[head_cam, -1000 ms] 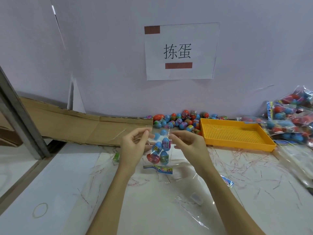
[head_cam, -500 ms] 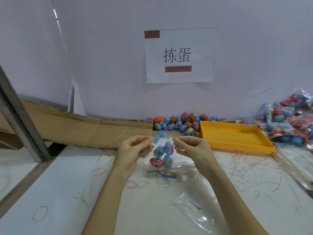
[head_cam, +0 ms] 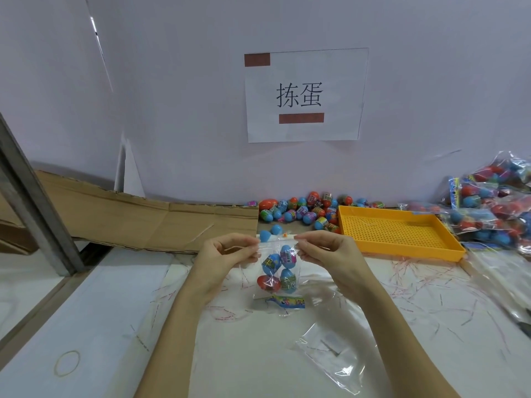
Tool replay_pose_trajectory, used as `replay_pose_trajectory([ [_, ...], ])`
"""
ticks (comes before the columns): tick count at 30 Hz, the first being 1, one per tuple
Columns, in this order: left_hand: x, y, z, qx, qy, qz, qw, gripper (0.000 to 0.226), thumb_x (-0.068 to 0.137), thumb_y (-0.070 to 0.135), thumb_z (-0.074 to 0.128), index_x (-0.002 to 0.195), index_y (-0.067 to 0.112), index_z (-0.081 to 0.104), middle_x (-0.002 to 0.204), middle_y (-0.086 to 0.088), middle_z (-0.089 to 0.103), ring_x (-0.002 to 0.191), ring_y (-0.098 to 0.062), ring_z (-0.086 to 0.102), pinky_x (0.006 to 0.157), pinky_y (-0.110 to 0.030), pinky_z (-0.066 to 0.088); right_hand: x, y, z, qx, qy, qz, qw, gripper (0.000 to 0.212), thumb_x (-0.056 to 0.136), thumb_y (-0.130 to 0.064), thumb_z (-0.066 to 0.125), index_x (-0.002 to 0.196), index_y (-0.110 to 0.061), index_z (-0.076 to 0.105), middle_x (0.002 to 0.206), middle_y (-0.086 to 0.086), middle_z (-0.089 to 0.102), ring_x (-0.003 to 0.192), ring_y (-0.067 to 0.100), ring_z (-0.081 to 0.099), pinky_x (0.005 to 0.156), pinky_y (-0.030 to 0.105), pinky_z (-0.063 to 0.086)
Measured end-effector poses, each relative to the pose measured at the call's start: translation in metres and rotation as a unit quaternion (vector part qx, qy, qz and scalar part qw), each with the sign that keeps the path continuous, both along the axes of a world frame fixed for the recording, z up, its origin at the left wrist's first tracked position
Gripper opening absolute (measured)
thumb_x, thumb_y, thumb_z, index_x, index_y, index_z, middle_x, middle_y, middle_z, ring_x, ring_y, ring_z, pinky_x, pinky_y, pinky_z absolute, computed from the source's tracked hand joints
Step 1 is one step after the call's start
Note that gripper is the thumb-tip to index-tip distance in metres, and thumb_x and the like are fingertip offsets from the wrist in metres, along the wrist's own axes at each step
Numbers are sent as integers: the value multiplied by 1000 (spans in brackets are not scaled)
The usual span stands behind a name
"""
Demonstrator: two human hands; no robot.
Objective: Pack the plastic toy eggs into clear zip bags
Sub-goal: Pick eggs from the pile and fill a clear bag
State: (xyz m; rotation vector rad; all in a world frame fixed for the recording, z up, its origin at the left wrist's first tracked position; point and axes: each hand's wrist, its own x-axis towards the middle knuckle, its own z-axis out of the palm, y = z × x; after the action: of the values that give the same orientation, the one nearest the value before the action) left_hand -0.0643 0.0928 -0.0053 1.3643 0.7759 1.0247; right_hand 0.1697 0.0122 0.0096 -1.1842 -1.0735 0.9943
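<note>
Head view: left hand (head_cam: 227,254) & right hand (head_cam: 324,251) pinch zip bag (head_cam: 277,271) top; uneven press could leave seal gapped, eggs (head_cam: 275,271) spill.

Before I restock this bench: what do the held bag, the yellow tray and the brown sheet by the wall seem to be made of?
Held bag: thin clear plastic film, glossy; the eggs show through and it crinkles with glints. Yellow tray: probably moulded rigid plastic, even colour, perforated floor. Brown sheet: looks like cardboard, matte, creased, with ragged edges.
</note>
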Motion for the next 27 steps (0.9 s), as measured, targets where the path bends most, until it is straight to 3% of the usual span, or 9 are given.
replay_pose_trajectory([
  [3, -1, 1, -2, 45, 26, 17, 999, 15, 84, 13, 82, 96, 21, 84, 98, -8, 80, 89, -23, 77, 78, -25, 61, 1, 0, -1, 11, -2, 6, 1000, 16, 91, -10, 73, 101, -18, 82, 97, 9, 78, 89, 20, 74, 79, 24, 59],
  [7, -1, 4, -5, 57, 48, 31, 997, 25, 89, 2, 76, 96, 25, 84, 97, -6, 80, 91, -25, 77, 82, -31, 63, 1, 0, -2, 19, -25, 12, 999, 21, 93, -5, 69, 96, -21, 83, 95, 7, 78, 88, 19, 74, 77, 23, 58],
  [13, -4, 1, -2, 109, 84, 23, 990, 28, 92, 0, 73, 95, 25, 85, 101, 1, 79, 94, -18, 76, 81, -24, 60, 1, 0, -2, 9, -86, 1, 996, 23, 93, 1, 66, 91, -16, 82, 90, 3, 78, 85, 16, 72, 77, 22, 58],
  [17, -7, -1, 0, 131, 83, 18, 988, 34, 96, -8, 62, 95, 18, 85, 105, 0, 78, 96, -19, 74, 85, -26, 60, -2, 0, 1, -2, -117, -13, 993, 27, 93, 5, 61, 91, -12, 82, 91, 0, 78, 88, 14, 72, 79, 21, 58],
  [19, -8, -2, 2, 129, 74, 16, 989, 27, 96, -2, 65, 96, 18, 85, 106, -1, 77, 96, -20, 74, 86, -28, 61, -3, 1, 2, 1, -103, -26, 994, 30, 95, 5, 56, 92, -9, 81, 90, 2, 78, 87, 14, 71, 79, 21, 58],
  [22, -6, -1, 3, 113, 77, 27, 990, 11, 88, 14, 79, 92, 23, 85, 100, 0, 78, 91, -19, 75, 83, -30, 63, -9, 2, 1, 13, -117, -32, 993, 12, 95, -10, 69, 96, -14, 80, 87, -1, 77, 85, 12, 70, 78, 21, 58],
  [25, -3, 0, 1, 94, 96, 35, 990, 17, 84, 13, 84, 94, 26, 82, 92, 0, 79, 87, -18, 76, 78, -31, 64, -13, 5, -2, 21, -162, -32, 986, 13, 91, -10, 74, 100, -19, 76, 91, -6, 75, 88, 14, 71, 82, 27, 60],
  [27, -3, 1, 1, 76, 67, 31, 994, 34, 80, 8, 87, 107, 25, 75, 89, -5, 78, 83, -21, 77, 73, -29, 63, -13, 5, -3, 32, -146, -20, 988, 15, 90, -9, 75, 100, -20, 75, 92, -7, 76, 90, 12, 72, 84, 27, 60],
])
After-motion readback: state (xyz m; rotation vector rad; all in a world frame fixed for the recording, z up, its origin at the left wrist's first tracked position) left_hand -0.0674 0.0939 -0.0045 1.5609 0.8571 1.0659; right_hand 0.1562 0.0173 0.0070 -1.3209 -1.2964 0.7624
